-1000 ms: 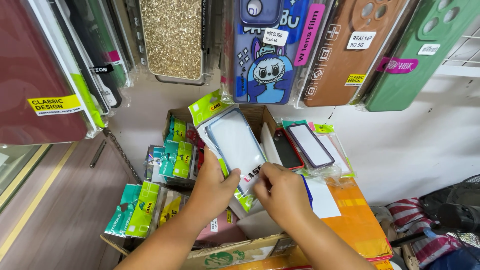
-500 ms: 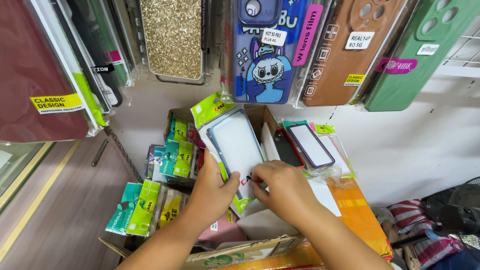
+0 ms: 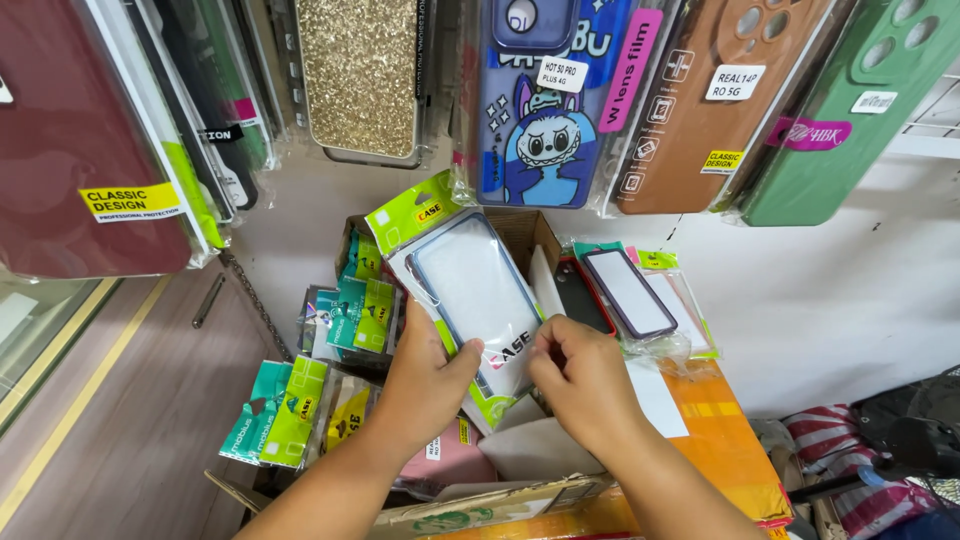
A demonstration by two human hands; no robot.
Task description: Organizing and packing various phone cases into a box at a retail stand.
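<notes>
Across the top hangs a row of packaged phone covers: a dark red one (image 3: 85, 140) at the far left, a gold glitter one (image 3: 360, 75), a blue cartoon one (image 3: 545, 110), a brown one (image 3: 715, 100) and a green one (image 3: 850, 100) at the right, all against a pale wall (image 3: 830, 290). Below them an open cardboard box (image 3: 520, 232) stands packed with more cases in green and teal sleeves (image 3: 352, 310), and further teal and green packets (image 3: 285, 410) lie lower left beside a wooden surface (image 3: 130, 430). An orange carton (image 3: 715, 440) sits under the right forearm, and a purple-rimmed case in clear wrap (image 3: 630, 292) leans just right of the box. In the middle, held above the box, is the clear phone case in its green-topped sleeve (image 3: 470, 285), tilted with the green header up and to the left. The left hand (image 3: 425, 385) grasps its lower left edge, thumb pressed across the front and fingers hidden behind. The right hand (image 3: 585, 375) has its fingertips curled and pinching at the packet's lower right corner, touching the plastic; whether they hold the flap or only the edge I cannot tell. Judging by this, the packet is already out of the stock and held up, but it looks sealed with the case inside, so any opening or sorting appears barely begun
</notes>
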